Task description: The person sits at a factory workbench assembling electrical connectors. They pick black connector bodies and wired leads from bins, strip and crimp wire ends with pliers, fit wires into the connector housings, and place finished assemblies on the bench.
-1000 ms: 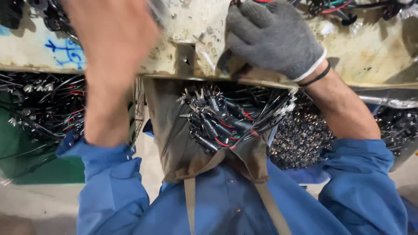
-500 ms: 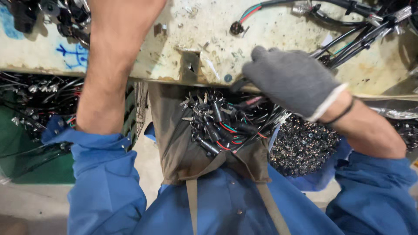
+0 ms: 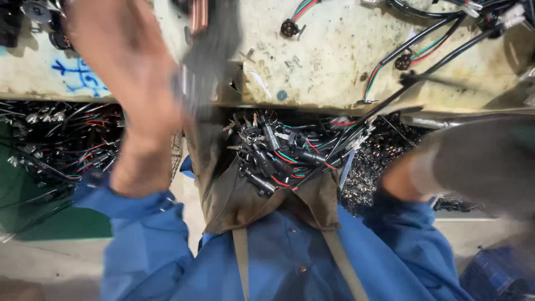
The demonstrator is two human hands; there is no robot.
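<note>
My bare left hand (image 3: 120,67) is raised over the left part of a worn cream workbench (image 3: 334,61) and is blurred by motion. A blurred dark grey object (image 3: 209,61) with a copper-coloured end lies against its right side, and its fingers do not show. My right hand (image 3: 479,161), in a grey glove, is low at the right, off the bench, and is too blurred to show its grip. Between my arms, a brown apron pouch (image 3: 223,195) hangs from the bench edge. It holds several black connectors with red and green wires (image 3: 278,156).
Black cables with red and green wires (image 3: 423,50) and round connectors lie on the bench at the upper right. Under the bench, a heap of wires (image 3: 56,145) sits at the left and a pile of small metal parts (image 3: 373,167) at the right. A blue container (image 3: 496,273) is at the bottom right.
My gloved right hand has left the bench top and dropped down to the right. My left hand has swung over the bench with the grey object beside it. The view has tilted up.
</note>
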